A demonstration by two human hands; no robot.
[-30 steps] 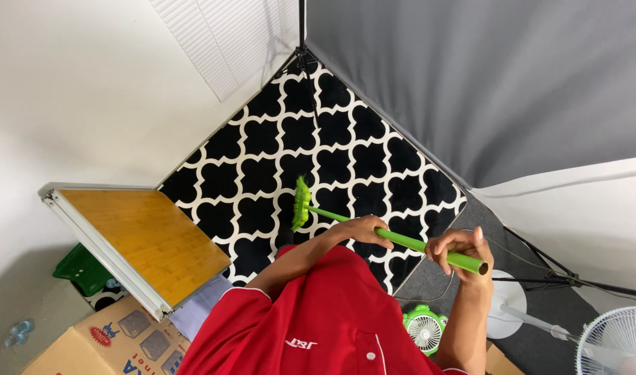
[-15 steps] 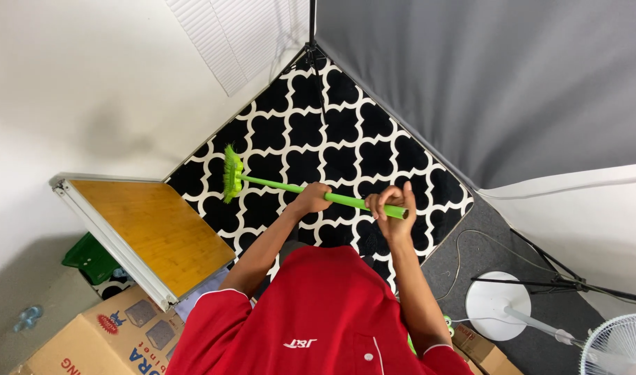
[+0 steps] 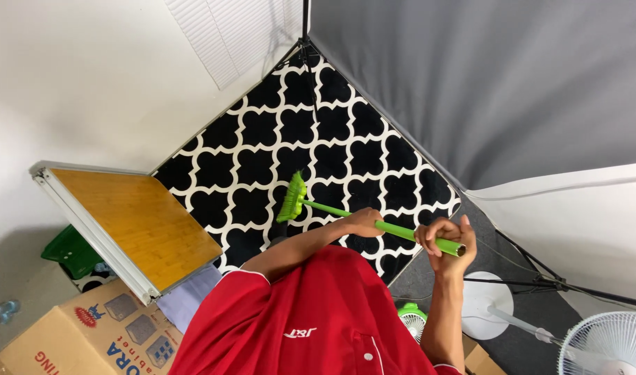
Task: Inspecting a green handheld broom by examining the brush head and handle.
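I hold a bright green broom [image 3: 346, 212] with both hands over a black-and-white patterned rug [image 3: 318, 132]. My left hand [image 3: 364, 222] grips the handle near its middle. At the near end of the handle my right hand [image 3: 446, 239] is closed around the stick. The broom's green bristle head [image 3: 292, 198] rests on the rug, pointing away from me to the left. My red shirt [image 3: 311, 319] fills the bottom of the view.
A wooden-topped table [image 3: 137, 222] stands at the left, with a green bin [image 3: 71, 251] and a cardboard box [image 3: 75, 340] by it. A grey backdrop [image 3: 484, 83] bounds the rug on the right. A white fan [image 3: 606, 344], a round white stand base [image 3: 486, 305] and a small green fan [image 3: 412, 321] sit lower right.
The broom head has swung back to the right across the rug from its position half a second ago, and both hands moved right with the handle.
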